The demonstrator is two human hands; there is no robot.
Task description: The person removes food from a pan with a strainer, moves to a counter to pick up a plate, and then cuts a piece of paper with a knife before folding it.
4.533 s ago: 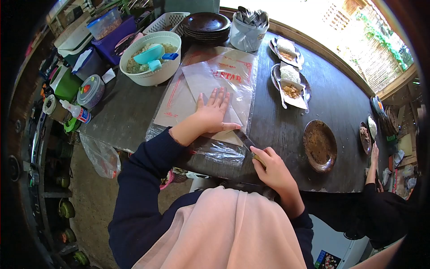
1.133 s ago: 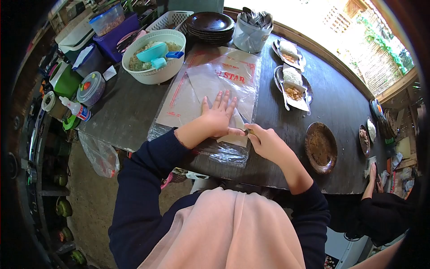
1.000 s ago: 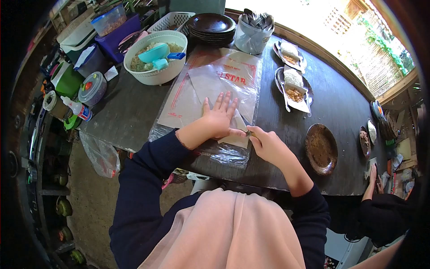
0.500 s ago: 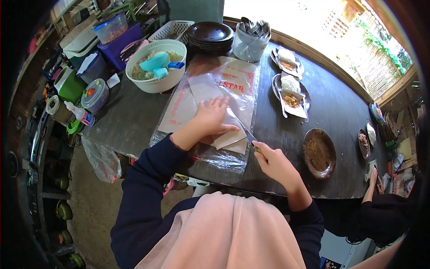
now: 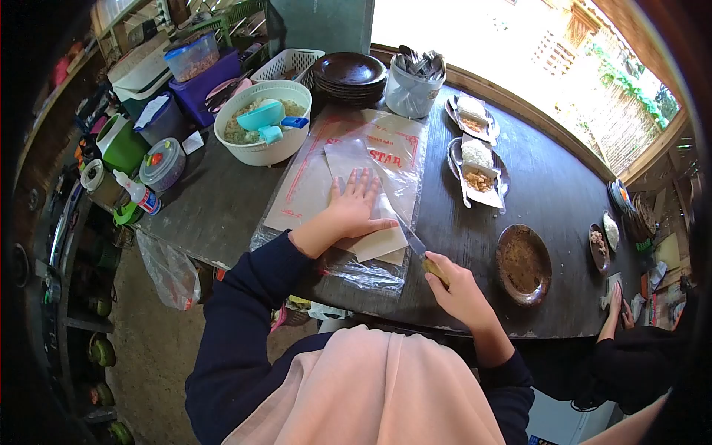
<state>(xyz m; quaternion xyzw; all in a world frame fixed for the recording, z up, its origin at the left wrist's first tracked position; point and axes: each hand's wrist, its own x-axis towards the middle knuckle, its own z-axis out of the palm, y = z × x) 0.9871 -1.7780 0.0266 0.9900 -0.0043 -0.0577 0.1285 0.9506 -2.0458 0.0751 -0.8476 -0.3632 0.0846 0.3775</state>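
My left hand [image 5: 353, 209] lies flat with spread fingers, pressing on a folded sheet of food-wrapping paper [image 5: 381, 243]. Beneath that sheet is a stack of brown wrapping paper [image 5: 300, 199] with red print, in a clear plastic bag [image 5: 365, 277]. In my right hand [image 5: 460, 293] is a knife [image 5: 436, 272], gripped by its yellowish handle. Its blade points up and left, with the tip side at the right edge of the folded paper, close to my left thumb.
A white tub of rice [image 5: 259, 150] with blue scoops stands behind left. Stacked brown plates [image 5: 348, 73] and a cutlery bucket [image 5: 415, 90] are at the back. Plated food [image 5: 478, 167] and an oval brown plate [image 5: 523, 265] sit right. A co-worker's hands [image 5: 615, 300] are far right.
The knife has drawn back slightly down and right, showing more of its blade and handle. My left hand now lies flatter with fingers more spread. The view has shifted a little.
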